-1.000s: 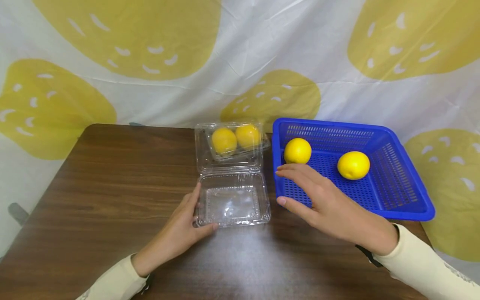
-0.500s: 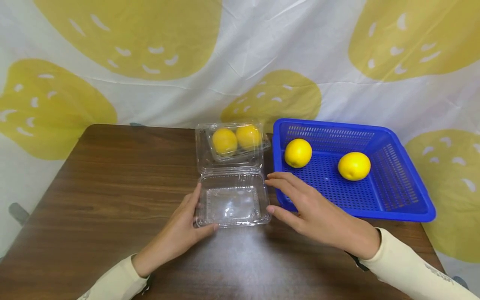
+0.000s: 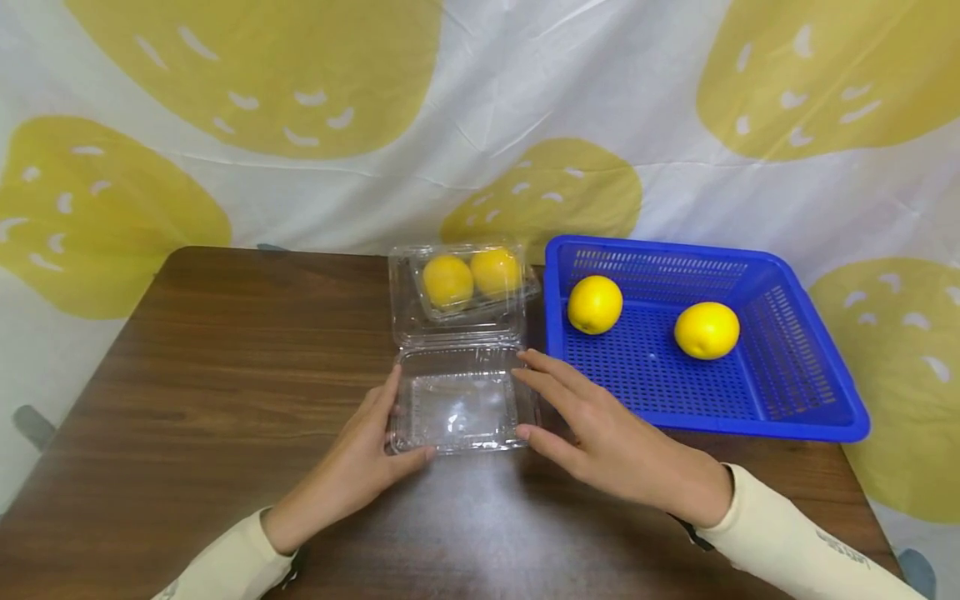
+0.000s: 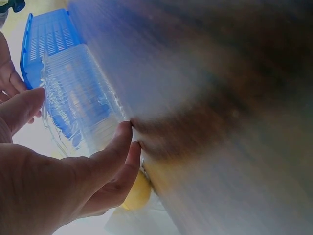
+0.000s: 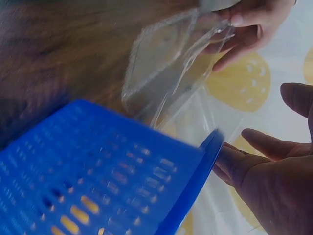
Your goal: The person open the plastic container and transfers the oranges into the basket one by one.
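Note:
A clear plastic clamshell box (image 3: 461,400) lies on the table with its lid raised back and nothing in its base. My left hand (image 3: 356,454) holds the base at its near left corner, thumb at the front edge and fingers along the left side. In the left wrist view that hand (image 4: 73,181) spans the box's corner (image 4: 80,93). My right hand (image 3: 607,442) is held over the box's right edge with fingers spread and loosely bent, gripping nothing. In the right wrist view its fingers (image 5: 269,144) appear beyond the basket's rim.
A blue plastic basket (image 3: 750,427) stands to the right, holding two yellow round fruits, one (image 3: 595,305) at left and one (image 3: 707,331) mid-basket. Behind the lid, a second clear box holds two more yellow fruits (image 3: 447,282). A patterned cloth (image 3: 480,125) hangs behind the table (image 3: 247,358).
My right hand has moved left, from over the basket's near left corner to the right edge of the clamshell box. The left hand and the fruits have stayed in place.

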Motion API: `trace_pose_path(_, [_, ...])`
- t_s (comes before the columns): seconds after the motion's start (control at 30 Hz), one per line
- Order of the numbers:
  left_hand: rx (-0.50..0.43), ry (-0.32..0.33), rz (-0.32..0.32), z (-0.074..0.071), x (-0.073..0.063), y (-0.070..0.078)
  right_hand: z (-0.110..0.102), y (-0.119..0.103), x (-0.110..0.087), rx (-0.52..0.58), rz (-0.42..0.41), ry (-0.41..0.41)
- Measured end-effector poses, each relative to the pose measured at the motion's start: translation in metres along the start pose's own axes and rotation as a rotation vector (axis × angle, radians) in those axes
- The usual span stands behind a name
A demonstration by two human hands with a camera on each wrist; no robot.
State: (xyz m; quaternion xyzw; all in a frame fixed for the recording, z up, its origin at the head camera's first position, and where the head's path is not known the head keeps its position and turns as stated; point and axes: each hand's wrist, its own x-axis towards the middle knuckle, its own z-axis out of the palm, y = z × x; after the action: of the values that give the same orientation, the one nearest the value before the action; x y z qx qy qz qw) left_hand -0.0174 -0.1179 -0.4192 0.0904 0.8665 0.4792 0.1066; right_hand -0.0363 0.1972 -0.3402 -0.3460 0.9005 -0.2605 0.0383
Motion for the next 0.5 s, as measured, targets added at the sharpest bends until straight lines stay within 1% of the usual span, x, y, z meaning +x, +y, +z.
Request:
trace_pose_path(0.23, [0.014,0.006,0.010,0.000,0.000,0.000,0.015,-0.008,-0.003,0.029,-0.011,-0.055])
trace_pose_path(0.5, [0.015,0.002,0.008,0.000,0.000,-0.001,0.031,-0.003,-0.004,0.026,-0.016,-0.078])
